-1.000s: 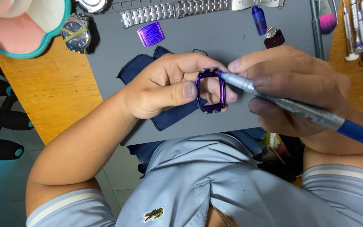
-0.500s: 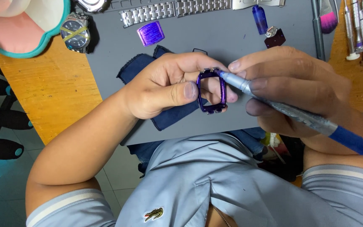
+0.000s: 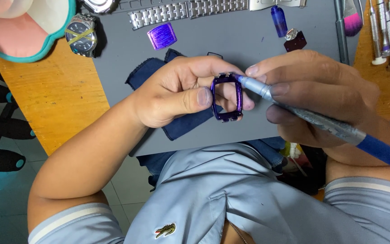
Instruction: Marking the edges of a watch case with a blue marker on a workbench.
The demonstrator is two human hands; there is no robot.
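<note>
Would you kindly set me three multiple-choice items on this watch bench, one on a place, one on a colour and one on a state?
1. Where does the wristwatch with the dark dial lie?
A. at the far left of the grey mat
B. in the right hand
C. on the dark blue cloth

2. What colour is the watch frame?
A. red
B. purple
C. green

3. How is the watch frame held?
A. flat on the mat
B. pinched in the left hand
C. hung from the metal strap

Answers:
1 A, the wristwatch sits at the grey mat's far left edge.
2 B, the watch frame is shiny purple.
3 B, the left hand pinches it while the right hand puts the blue-handled tool to it.
</note>
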